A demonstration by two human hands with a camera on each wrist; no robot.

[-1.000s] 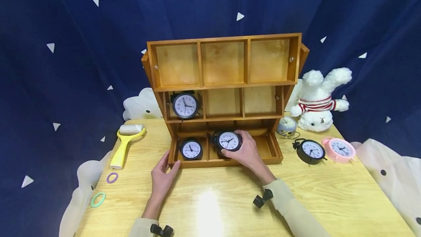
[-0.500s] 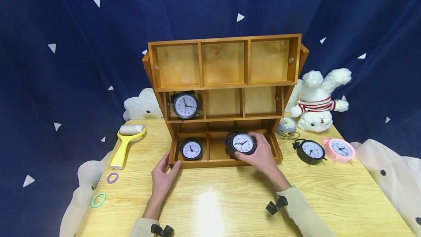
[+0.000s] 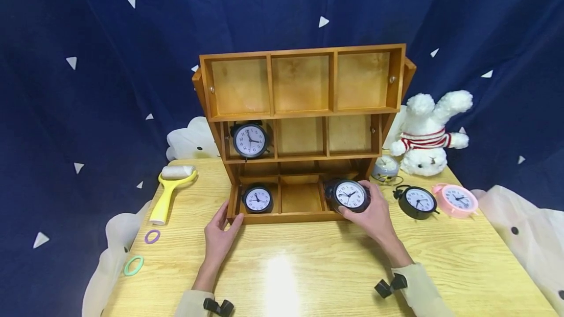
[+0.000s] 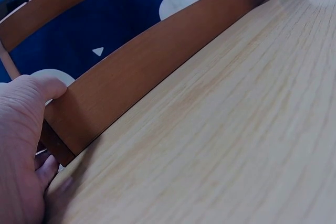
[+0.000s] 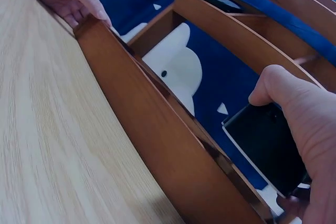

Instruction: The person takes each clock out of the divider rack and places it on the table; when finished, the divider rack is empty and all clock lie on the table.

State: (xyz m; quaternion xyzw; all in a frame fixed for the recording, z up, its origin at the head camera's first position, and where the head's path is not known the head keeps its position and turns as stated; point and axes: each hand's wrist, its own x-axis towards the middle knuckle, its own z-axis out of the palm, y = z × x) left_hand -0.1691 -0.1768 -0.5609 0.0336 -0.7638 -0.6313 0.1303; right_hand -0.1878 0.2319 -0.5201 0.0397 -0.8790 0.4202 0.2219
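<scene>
My right hand point(image 3: 373, 214) grips a round black alarm clock point(image 3: 349, 194) with a white dial, thumb at its lower edge. The clock is held over the right compartment of the lowest tier of a wooden shelf point(image 3: 291, 217). In the right wrist view the black clock body point(image 5: 270, 150) shows between thumb and fingers. My left hand point(image 3: 219, 231) holds the front left corner of that tier, thumb on the front board point(image 4: 121, 93) and fingers round the side. Another black clock point(image 3: 257, 199) sits in the left compartment, and one more black clock point(image 3: 249, 140) stands in the middle tier's left compartment.
Right of the shelf lie a black alarm clock point(image 3: 417, 202), a pink clock point(image 3: 456, 199) and a blue-grey clock point(image 3: 386, 166). An upside-down plush rabbit point(image 3: 425, 136) is behind them. At left lie a yellow lint roller point(image 3: 165, 199), a purple ring point(image 3: 152, 237) and a green ring point(image 3: 133, 265).
My right hand has carried the black alarm clock rightward, from the bottom tier's middle compartment to over its right one. My left hand has stayed at the shelf corner.
</scene>
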